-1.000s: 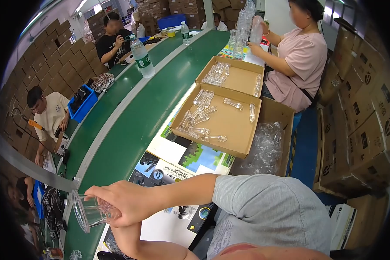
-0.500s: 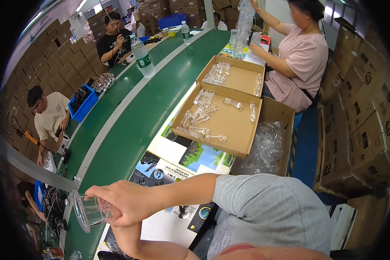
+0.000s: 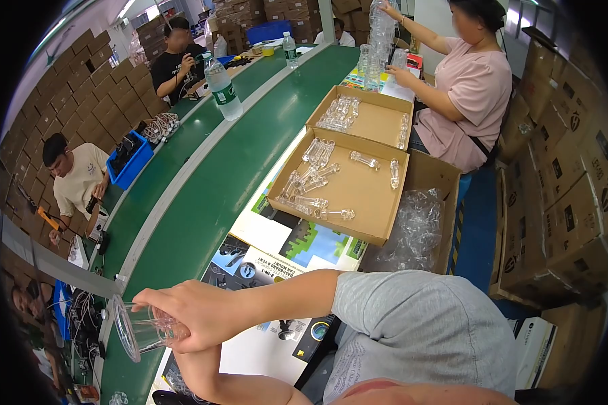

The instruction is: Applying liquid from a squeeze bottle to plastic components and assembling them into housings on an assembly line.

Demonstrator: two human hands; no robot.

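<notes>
In my right hand (image 3: 209, 314) is a clear, cup-like cylinder with a wide round flange (image 3: 125, 331). My fingers close around its narrower end, and the flange points left, over the edge of the green table. My left hand (image 3: 194, 361) comes up from below against the right one. Its fingers are mostly hidden behind my right hand and the clear piece. Beneath my forearms lie flat printed cardboard sheets (image 3: 270, 236). Beyond them, a shallow cardboard tray (image 3: 365, 185) holds several clear tube-shaped pieces (image 3: 314, 182).
A second tray (image 3: 385, 115) of clear tubes adjoins the first. Clear plastic wrapping fills an open carton (image 3: 449, 182) on the right. Water bottles (image 3: 224, 91) and a blue bin (image 3: 130, 158) stand along the green table (image 3: 203, 196). Co-workers sit opposite and at the far right, beside stacked clear cups (image 3: 382, 34).
My hands and the clear piece stay almost still. The far-right co-worker's raised hand has shifted slightly down the stack. A person at the lower left has come further into view.
</notes>
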